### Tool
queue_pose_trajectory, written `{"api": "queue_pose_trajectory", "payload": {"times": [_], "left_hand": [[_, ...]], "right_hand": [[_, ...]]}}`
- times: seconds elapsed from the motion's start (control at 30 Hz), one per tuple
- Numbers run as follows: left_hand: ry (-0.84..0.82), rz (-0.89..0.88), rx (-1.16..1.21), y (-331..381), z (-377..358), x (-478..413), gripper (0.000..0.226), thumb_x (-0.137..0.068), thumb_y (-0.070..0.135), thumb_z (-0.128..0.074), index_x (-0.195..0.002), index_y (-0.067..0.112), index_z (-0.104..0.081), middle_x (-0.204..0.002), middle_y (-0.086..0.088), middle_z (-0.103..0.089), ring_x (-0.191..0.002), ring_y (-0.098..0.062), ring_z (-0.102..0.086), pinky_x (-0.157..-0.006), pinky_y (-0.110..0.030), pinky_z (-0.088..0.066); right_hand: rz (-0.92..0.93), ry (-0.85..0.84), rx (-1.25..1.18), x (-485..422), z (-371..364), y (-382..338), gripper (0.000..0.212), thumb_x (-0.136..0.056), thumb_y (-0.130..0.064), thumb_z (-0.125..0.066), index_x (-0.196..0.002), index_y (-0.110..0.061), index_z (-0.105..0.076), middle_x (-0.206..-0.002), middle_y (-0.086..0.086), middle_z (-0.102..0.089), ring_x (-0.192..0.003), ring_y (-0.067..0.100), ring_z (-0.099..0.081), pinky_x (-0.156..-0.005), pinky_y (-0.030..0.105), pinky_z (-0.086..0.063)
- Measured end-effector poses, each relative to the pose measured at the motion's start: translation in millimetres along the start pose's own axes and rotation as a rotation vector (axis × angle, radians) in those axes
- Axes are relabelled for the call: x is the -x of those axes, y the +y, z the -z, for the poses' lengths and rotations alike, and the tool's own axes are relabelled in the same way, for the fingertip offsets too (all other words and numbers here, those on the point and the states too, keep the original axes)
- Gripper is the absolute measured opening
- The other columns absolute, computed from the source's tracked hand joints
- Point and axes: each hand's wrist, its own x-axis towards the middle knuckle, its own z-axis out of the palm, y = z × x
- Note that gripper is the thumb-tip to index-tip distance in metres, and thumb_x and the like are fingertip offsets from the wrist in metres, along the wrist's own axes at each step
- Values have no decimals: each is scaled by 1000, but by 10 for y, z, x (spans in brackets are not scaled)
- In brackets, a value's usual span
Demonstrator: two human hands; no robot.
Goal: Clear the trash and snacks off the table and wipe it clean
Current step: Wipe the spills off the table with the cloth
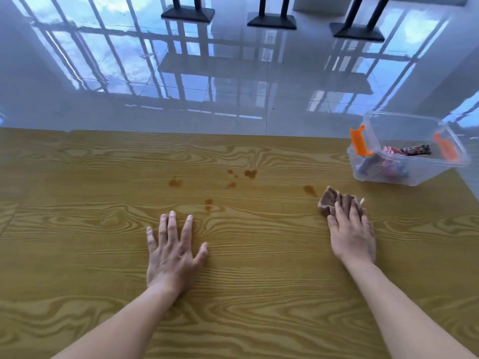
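Observation:
A wood-grain table [103,255] fills the lower view. My left hand [172,251] rests flat on it with fingers spread, holding nothing. My right hand [352,234] presses with straight fingers on a crumpled brown cloth [334,200] at the right. Several brown liquid stains lie on the tabletop beyond my hands, among them a stain [250,173] near the middle, a stain [175,182] to its left and a stain [309,189] just left of the cloth.
A clear plastic bin [414,177] with orange latches stands at the table's far right corner and holds several snack wrappers [407,150]. Past the far table edge is a glossy tiled floor [129,94] with dark furniture bases [271,22].

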Motion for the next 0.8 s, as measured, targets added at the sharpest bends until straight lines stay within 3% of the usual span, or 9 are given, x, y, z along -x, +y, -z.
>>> {"api": "queue_pose_trajectory", "payload": {"times": [0.07,0.23,0.33,0.47,0.53,0.6,0.67,0.73,0.8], "left_hand": [[5,-2,-4,-13,-7,9,80,-85,70,-25,-153,28,-19,-163,-13,-5,-149,-26,7,-118,-56,4],[20,-9,2,-13,-22,9,80,-85,69,-27,-152,26,-25,-162,-14,-10,-149,-28,2,-118,-57,-1],[27,-13,5,-24,-36,3,79,-85,69,-30,-151,25,-27,-161,-15,-13,-149,-29,-1,-118,-57,-1],[33,-16,4,-33,-42,-1,79,-85,68,-32,-151,26,-28,-161,-15,-15,-149,-29,-2,-118,-57,-2],[36,-16,5,-43,-46,10,79,-85,68,-32,-151,25,-29,-161,-15,-15,-149,-29,-3,-118,-58,-4],[34,-23,2,-40,-47,20,79,-85,68,-31,-151,25,-30,-160,-15,-16,-149,-29,-4,-117,-58,-5],[43,-23,3,-44,-58,17,79,-85,68,-32,-150,25,-30,-160,-15,-17,-149,-29,-5,-117,-58,-6],[40,-27,3,-47,-62,9,79,-84,68,-33,-150,24,-32,-159,-16,-18,-149,-30,-7,-117,-59,-6],[43,-30,3,-49,-66,6,79,-84,68,-32,-149,24,-33,-159,-17,-19,-149,-31,-7,-117,-59,-6]], "right_hand": [[30,2,6,86,-17,-181,59,-98,-58,-21,-153,-37,-23,-165,-3,-8,-147,29,-15,-119,47,-15],[622,-64,50,919,-57,-28,55,-100,-54,-23,-152,-36,-24,-165,-9,-3,-151,19,-7,-119,47,-19],[469,42,54,379,-4,195,62,-100,-56,-15,-150,-26,-38,-163,-2,-16,-147,26,-25,-114,50,-29],[48,22,-20,-307,6,-150,60,-99,-56,-14,-154,-32,-21,-165,-3,-7,-147,29,-19,-119,48,-16],[145,27,11,-164,-27,-354,57,-101,-53,-18,-152,-31,-29,-164,2,-15,-143,32,-25,-117,50,-19],[428,45,42,285,-71,-337,56,-100,-52,-23,-148,-29,-40,-162,2,-24,-143,31,-29,-115,51,-26],[643,-36,63,718,-97,-142,54,-100,-54,-23,-147,-33,-40,-163,-5,-18,-149,23,-20,-117,48,-26],[628,-29,19,643,-52,46,53,-100,-52,-25,-146,-32,-44,-162,-6,-22,-147,24,-26,-113,50,-32],[454,73,-19,241,-17,11,53,-99,-45,-30,-144,-23,-48,-158,1,-31,-140,30,-37,-108,53,-38]]}}
